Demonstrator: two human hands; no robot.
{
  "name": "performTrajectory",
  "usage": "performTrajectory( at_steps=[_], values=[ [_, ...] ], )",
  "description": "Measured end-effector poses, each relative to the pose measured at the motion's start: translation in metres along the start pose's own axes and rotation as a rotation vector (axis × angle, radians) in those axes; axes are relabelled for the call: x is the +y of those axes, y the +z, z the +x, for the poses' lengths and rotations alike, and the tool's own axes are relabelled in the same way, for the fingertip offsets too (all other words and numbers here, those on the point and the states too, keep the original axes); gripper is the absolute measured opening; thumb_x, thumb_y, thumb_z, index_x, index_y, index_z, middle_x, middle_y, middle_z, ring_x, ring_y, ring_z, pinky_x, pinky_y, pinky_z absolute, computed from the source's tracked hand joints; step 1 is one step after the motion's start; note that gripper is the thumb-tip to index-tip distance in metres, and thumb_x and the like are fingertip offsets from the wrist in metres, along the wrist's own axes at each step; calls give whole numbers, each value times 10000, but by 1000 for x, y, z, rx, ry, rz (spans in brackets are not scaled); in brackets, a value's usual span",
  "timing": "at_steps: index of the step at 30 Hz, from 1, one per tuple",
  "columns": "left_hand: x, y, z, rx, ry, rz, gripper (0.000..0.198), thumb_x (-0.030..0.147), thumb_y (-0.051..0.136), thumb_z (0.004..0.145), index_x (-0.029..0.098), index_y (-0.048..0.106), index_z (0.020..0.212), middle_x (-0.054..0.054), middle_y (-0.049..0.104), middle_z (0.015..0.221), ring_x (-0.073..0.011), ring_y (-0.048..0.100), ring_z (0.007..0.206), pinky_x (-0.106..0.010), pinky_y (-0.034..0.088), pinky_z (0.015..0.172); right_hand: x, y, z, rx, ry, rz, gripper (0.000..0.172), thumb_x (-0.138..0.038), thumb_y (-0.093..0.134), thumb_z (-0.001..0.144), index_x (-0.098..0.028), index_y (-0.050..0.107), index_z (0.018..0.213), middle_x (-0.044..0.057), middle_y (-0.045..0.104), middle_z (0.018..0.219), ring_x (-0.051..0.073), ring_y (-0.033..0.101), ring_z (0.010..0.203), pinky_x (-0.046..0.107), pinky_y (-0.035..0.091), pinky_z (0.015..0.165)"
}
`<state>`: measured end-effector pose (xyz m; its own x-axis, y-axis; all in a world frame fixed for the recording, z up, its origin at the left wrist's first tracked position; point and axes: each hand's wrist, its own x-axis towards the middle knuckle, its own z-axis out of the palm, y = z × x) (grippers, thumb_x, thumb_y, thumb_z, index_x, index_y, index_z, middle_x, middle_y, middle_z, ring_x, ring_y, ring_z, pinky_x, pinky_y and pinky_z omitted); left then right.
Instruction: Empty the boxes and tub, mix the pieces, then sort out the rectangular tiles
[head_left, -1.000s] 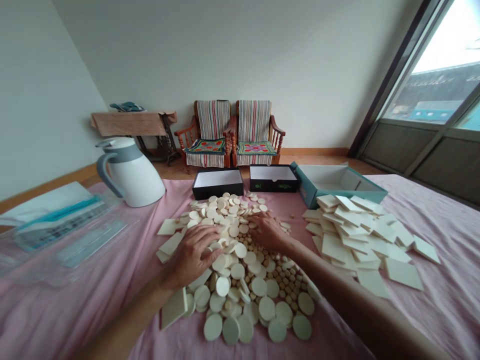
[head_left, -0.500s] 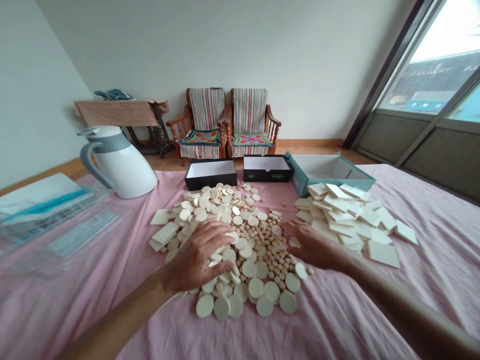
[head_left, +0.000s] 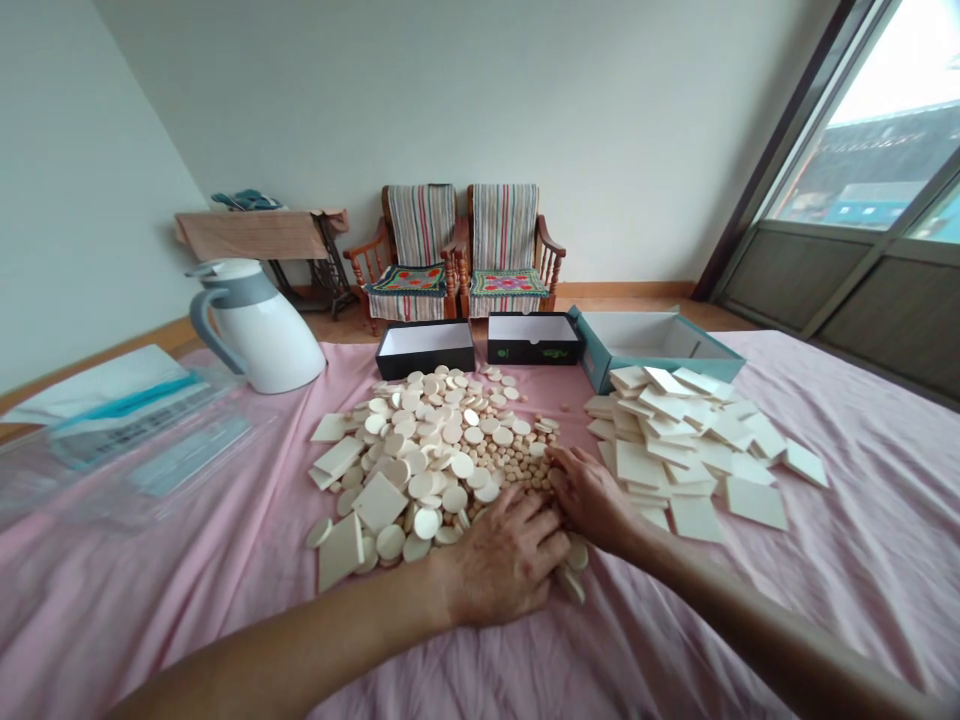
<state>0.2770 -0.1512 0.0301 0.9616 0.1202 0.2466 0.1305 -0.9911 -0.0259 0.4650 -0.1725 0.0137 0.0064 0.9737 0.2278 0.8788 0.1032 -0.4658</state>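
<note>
A mixed pile of pale wooden discs, small wooden balls and a few square wooden tiles lies on the pink cloth in front of me. My left hand rests palm down over the pile's near right edge, fingers bent and slightly apart, covering the pieces below. Close beside it, my right hand touches the right side of the pile with curved fingers, near the balls and a disc. I see neither hand gripping a piece. A few discs show just below the right hand.
A heap of square tiles lies to the right, before a teal box. Two black boxes with white insides stand behind the pile. On the left are a white jug and clear plastic packaging. Two chairs stand beyond.
My left hand has moved right and nearer to me across the pile's front, uncovering tiles and discs on the left. My right hand has shifted slightly left and closer to it.
</note>
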Motion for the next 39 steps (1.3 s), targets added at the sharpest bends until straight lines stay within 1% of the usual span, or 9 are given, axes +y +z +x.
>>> performTrajectory(
  at_steps=[3,8,11,20,23,27,29,34,39],
  values=[
    [-1,-1,-3,-2,-26,42,264,348,604,836,174,582,1032,-102,592,1098,-284,490,1122,-490,322,1058,-1,10,1,78,26,84,419,-90,427,806,-172,565,1192,95,665,1086,215,614,1012,356,469,913],
    [-7,-7,-14,-13,-87,127,172,242,503,908,183,576,1052,-88,599,1065,-249,521,1084,-505,293,1079,-19,19,8,24,31,155,431,-76,465,781,-194,589,1177,89,679,1112,219,614,1061,353,465,937],
    [-15,-13,-22,-14,-150,181,186,210,479,919,179,575,1075,-90,596,1096,-266,475,1190,-510,270,1092,-33,26,15,-6,28,222,446,-67,444,809,-171,564,1226,106,669,1123,211,613,1053,331,465,924],
    [-43,-22,-45,-31,-251,142,189,265,563,874,184,591,1043,-96,584,1140,-261,496,1176,-533,224,1119,-62,46,42,13,-52,323,412,-24,411,801,-172,605,1133,111,642,1084,209,570,1042,327,455,915],
    [-59,-28,-55,-9,-306,196,141,181,500,901,183,602,999,-94,599,1136,-252,494,1184,-527,247,1111,-73,60,52,35,-70,356,415,-30,423,799,-185,588,1147,103,639,1079,224,550,1067,367,450,937],
    [-85,-36,-72,8,-385,270,198,112,471,897,197,607,1013,-79,615,1157,-255,486,1206,-519,274,1106,-86,80,65,111,-86,367,516,0,419,745,-161,523,1225,149,546,1257,245,471,1195,422,404,1011],
    [-99,-37,-79,29,-410,287,214,111,468,897,204,607,1030,-76,619,1159,-259,486,1210,-522,285,1101,-94,86,72,94,-104,369,525,5,412,737,-152,505,1230,161,520,1284,250,449,1219,438,384,1027],
    [-130,-37,-91,96,-447,266,213,153,482,899,202,610,1062,-84,625,1146,-269,491,1203,-480,374,1041,-122,94,96,12,-77,369,460,-8,413,748,-146,507,1176,155,576,1183,260,486,1150,452,401,979],
    [-154,-40,-100,99,-491,198,273,173,477,911,172,582,1163,-101,608,1189,-254,530,1156,-446,418,1003,-133,87,111,18,-150,404,539,-57,513,721,-137,475,1252,149,580,1194,253,507,1155,413,403,996]
  ],
)
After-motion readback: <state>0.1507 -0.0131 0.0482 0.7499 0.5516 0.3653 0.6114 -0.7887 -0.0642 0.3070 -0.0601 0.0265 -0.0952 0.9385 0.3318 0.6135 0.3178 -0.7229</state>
